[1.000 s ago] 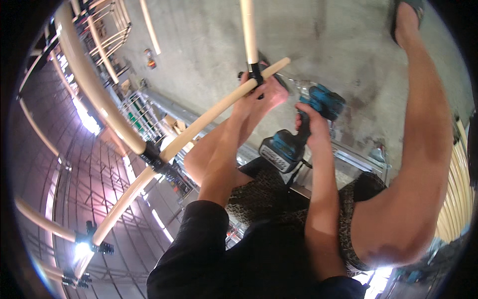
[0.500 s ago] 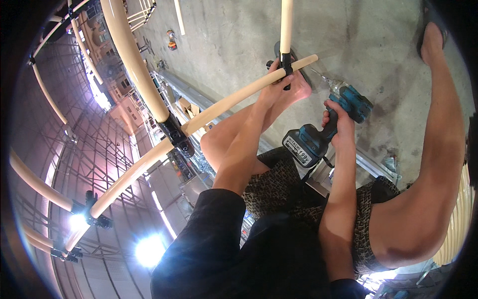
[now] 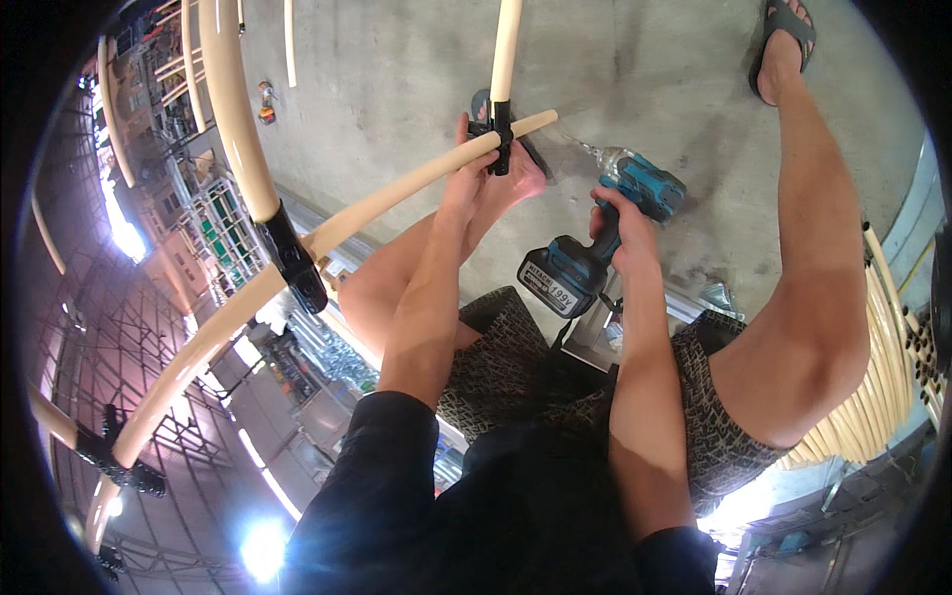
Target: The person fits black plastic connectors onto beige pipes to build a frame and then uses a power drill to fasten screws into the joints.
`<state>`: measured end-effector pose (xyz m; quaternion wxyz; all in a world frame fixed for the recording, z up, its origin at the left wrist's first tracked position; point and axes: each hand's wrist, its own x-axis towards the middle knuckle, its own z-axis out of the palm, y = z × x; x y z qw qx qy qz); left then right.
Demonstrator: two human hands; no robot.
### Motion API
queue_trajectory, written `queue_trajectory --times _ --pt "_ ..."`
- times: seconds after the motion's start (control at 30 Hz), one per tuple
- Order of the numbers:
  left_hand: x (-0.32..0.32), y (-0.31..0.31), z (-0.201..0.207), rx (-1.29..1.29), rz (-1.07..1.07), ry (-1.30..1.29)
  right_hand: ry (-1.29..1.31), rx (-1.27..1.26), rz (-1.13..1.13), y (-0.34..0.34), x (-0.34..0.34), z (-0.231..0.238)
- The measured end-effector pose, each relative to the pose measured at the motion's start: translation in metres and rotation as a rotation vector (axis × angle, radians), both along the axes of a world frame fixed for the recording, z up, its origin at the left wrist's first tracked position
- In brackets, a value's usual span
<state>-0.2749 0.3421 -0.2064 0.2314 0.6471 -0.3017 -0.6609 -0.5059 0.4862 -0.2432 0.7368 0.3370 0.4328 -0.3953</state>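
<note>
My right hand [image 3: 627, 226] is wrapped round the grip of a teal and black cordless impact driver [image 3: 640, 185]. Its thin bit points left toward the end of a cream pipe [image 3: 397, 188], with a gap between them. Near that end, a black pipe joint [image 3: 502, 139] clamps the pipe to a second cream pipe [image 3: 507, 45], which runs toward the top of the picture. My left hand [image 3: 474, 171] grips this joint from below and behind, partly hidden by the pipe. Further along, another black joint [image 3: 291, 260] connects the first pipe to a thick cream pipe [image 3: 238, 109].
More cream pipes and a black joint [image 3: 119, 466] extend at the lower left. A second power drill [image 3: 266, 103] lies on the concrete floor [image 3: 397, 59]. Bundled cream pipes [image 3: 858, 416] are beside my right knee. A metal frame [image 3: 585, 337] and small plastic bag [image 3: 718, 296] lie between my legs.
The whole view has swung, so the pipes, both hands and the driver appear further left. Both holds stay the same, and the bit remains apart from the joint.
</note>
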Motion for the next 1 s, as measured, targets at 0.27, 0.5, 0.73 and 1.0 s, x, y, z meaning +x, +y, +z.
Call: queue_trajectory --times 0.27,0.5,0.73,1.0 --pt "0.008 0.024 -0.005 0.055 0.297 0.317 0.077 -0.084 0.014 0.003 0.006 0.005" --pt "0.026 0.036 0.007 -0.154 -0.173 -0.341 0.211 -0.078 0.088 0.019 0.024 0.009" --pt "0.061 0.021 0.144 -0.268 -0.012 -0.078 0.463 -0.092 0.121 0.014 0.048 0.037" --pt "0.061 0.036 0.266 -0.386 -0.063 0.127 0.648 -0.152 0.156 0.022 0.059 0.039"
